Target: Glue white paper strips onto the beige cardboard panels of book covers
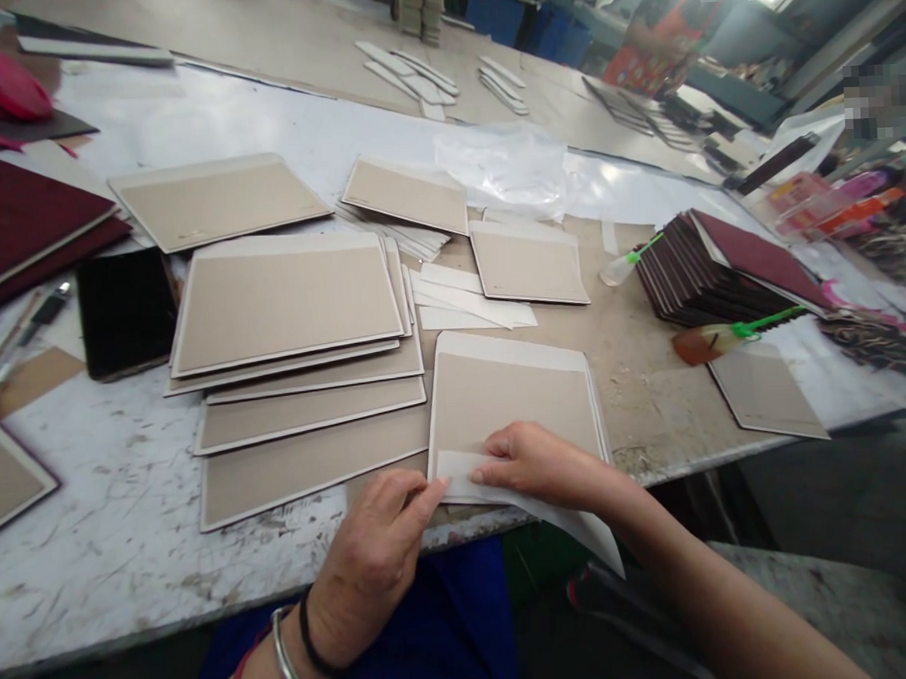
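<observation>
A beige panel with a pale border (520, 402) lies at the table's front edge, on at least one more panel. Along its near edge runs a white paper strip (459, 469), whose right end hangs over the table edge. My left hand (386, 528) pinches the strip's left end at the panel's lower left corner. With thumb and fingers closed, my right hand (529, 461) grips the strip farther right. Just left of this panel is a fanned stack of similar beige panels (290, 302). Loose white strips (473, 299) lie behind it.
A black phone (127, 312) and a pen (25, 338) lie left. At right are a stack of maroon covers (720, 268), a bottle of amber liquid (712, 341) and a small clear bottle (621, 267). Clear plastic (502, 167) lies behind the panels.
</observation>
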{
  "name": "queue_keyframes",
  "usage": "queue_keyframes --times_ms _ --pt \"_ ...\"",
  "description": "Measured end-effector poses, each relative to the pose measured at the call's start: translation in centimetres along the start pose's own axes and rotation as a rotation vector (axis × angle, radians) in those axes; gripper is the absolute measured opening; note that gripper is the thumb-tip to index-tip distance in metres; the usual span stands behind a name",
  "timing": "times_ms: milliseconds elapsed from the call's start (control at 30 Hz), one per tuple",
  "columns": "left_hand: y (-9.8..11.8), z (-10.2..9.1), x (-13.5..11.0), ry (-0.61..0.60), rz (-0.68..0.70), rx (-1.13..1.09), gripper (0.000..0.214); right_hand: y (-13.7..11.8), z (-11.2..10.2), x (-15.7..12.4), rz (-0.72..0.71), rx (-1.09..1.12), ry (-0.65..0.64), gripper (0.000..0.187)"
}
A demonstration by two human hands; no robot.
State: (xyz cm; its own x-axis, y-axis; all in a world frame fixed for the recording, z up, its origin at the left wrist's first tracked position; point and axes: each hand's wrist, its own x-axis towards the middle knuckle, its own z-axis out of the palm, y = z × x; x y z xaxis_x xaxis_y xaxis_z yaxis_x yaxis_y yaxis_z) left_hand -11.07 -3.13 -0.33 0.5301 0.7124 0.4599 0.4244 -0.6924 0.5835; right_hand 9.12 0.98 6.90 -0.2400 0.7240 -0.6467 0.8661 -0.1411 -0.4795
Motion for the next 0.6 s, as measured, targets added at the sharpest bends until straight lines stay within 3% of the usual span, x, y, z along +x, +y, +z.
queue_keyframes --times_ms 267,400,600 --pt "-0.1 0.0 0.6 -0.049 0.044 0.121 0.032 -0.1 0.0 0.5 -0.031 -0.044 0.023 0.027" --pt "-0.2 -0.1 0.7 -0.064 0.099 0.186 0.032 0.3 -0.9 -1.0 -0.027 -0.075 0.051 0.024" --pt "-0.3 -0.2 0.3 -0.076 0.177 0.271 0.036 5.4 -1.5 -6.3 0.173 -0.073 0.237 0.021"
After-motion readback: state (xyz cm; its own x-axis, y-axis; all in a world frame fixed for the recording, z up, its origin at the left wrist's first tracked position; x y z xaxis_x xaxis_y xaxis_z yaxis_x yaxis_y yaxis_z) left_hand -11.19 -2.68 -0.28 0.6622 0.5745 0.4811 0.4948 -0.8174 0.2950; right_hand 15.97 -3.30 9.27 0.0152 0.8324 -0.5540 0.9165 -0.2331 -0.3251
